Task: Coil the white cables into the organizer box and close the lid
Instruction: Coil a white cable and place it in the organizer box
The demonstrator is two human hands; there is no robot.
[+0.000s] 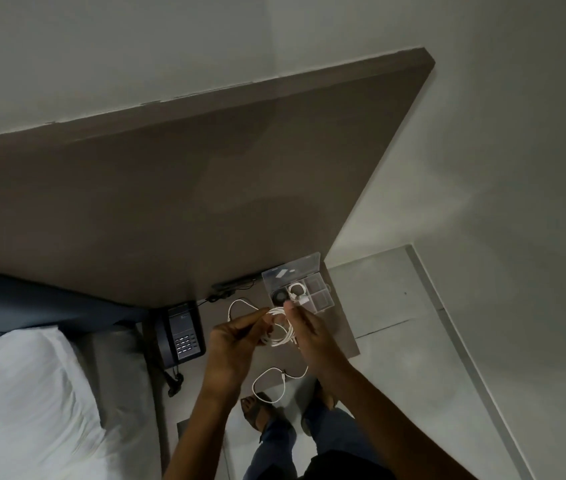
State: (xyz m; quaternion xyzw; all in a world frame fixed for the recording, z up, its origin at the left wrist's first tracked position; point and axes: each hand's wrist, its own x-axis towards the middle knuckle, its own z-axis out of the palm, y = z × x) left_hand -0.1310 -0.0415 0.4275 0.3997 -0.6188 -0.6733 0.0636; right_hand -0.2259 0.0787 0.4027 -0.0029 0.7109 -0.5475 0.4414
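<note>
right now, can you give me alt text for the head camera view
Seen from above, the left hand and right hand wind a white cable into a coil over a small bedside table. An open clear organizer box sits just beyond, a dark telephone to the left.

The single head-worn wide-angle camera looked steeply down from standing height past the hands onto a small tabletop far below, with the floor to the right, a bed at lower left and the wall filling the upper frame
</note>
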